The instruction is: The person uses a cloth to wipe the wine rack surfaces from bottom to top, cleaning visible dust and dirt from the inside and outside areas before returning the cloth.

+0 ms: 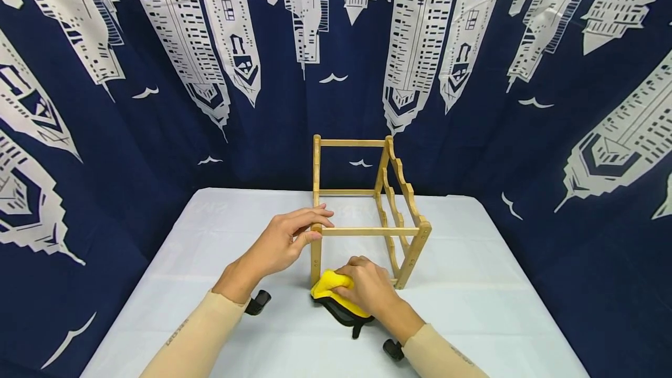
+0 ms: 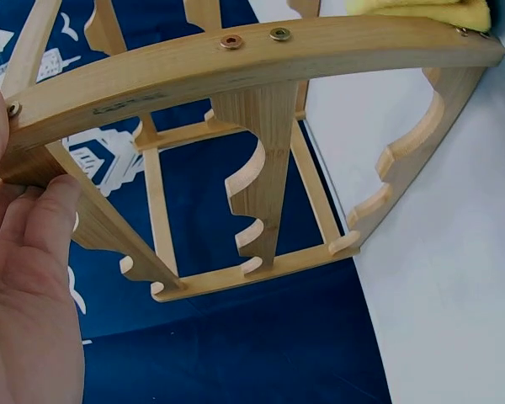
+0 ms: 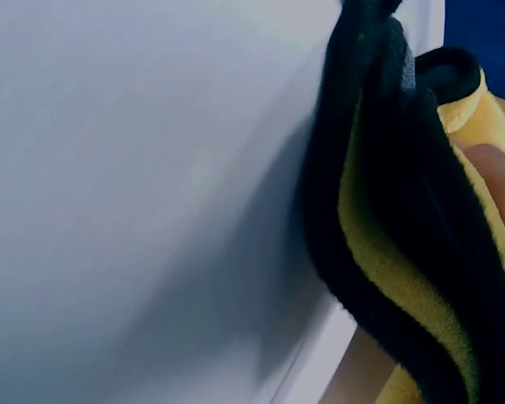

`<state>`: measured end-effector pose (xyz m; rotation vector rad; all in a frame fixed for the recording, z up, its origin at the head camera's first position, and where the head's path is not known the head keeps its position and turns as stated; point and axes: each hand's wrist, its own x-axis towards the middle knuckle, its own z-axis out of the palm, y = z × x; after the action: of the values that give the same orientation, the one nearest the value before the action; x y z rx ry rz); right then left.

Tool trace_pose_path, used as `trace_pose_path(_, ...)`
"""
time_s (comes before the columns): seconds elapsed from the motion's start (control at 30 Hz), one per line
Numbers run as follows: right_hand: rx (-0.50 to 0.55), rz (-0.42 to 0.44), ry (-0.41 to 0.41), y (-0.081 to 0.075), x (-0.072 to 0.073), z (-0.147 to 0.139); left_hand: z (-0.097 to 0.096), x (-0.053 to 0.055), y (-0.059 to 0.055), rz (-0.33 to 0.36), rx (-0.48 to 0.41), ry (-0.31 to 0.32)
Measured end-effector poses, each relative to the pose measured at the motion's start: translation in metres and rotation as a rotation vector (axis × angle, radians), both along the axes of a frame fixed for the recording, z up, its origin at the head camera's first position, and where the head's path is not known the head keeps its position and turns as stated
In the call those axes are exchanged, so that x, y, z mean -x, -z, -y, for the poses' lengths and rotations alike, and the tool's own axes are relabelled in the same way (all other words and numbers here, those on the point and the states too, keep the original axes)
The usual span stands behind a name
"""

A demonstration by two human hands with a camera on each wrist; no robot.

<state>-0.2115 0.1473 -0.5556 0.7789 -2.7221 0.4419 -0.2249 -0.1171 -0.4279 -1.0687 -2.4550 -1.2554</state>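
Observation:
A light wooden wine rack (image 1: pixel 370 231) with scalloped side rails stands on the table. My left hand (image 1: pixel 280 241) holds its near left top corner; in the left wrist view the thumb and fingers of that hand (image 2: pixel 29 286) lie on opposite sides of the wood. Low at the near left leg, my right hand (image 1: pixel 370 287) grips a bunched yellow cleaning cloth (image 1: pixel 331 280) with a dark border. The left wrist view catches the cloth (image 2: pixel 438 12) against the foot of that leg. Folded layers of the cloth (image 3: pixel 387 269) fill the right side of the right wrist view, hiding most of the fingers.
A white cover lies over the table (image 1: pixel 472 284). Behind and around it hangs a dark blue curtain (image 1: pixel 294 133) printed with white buildings and birds. Black wrist devices, one by the left wrist (image 1: pixel 258 303) and one by the right wrist (image 1: pixel 393 349), jut out under the forearms.

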Motion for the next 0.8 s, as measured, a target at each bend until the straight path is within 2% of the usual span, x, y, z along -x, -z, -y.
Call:
trace_pose_path(0.27,-0.096,-0.124,0.158,-0.005,-0.013,-0.030,-0.001,-0.001,-0.003,-0.013,-0.013,-0.002)
trace_pose_path(0.4,-0.158,-0.175,0.198,-0.007,-0.021,-0.044,0.000,-0.001,-0.003,-0.010,-0.011,-0.007)
trace_pose_path(0.53,-0.258,-0.284,0.220,-0.008,-0.028,-0.056,0.000,0.000,-0.003,-0.007,-0.012,-0.005)
trace_pose_path(0.63,-0.291,-0.351,0.243,-0.008,-0.032,-0.066,0.000,0.001,-0.002,0.000,-0.016,0.004)
trace_pose_path(0.7,-0.282,-0.363,0.254,-0.008,-0.034,-0.069,0.000,0.001,-0.001,0.007,-0.017,0.008)
trace_pose_path(0.8,-0.234,-0.325,0.255,-0.006,-0.035,-0.070,0.000,0.000,0.000,0.019,-0.008,0.008)
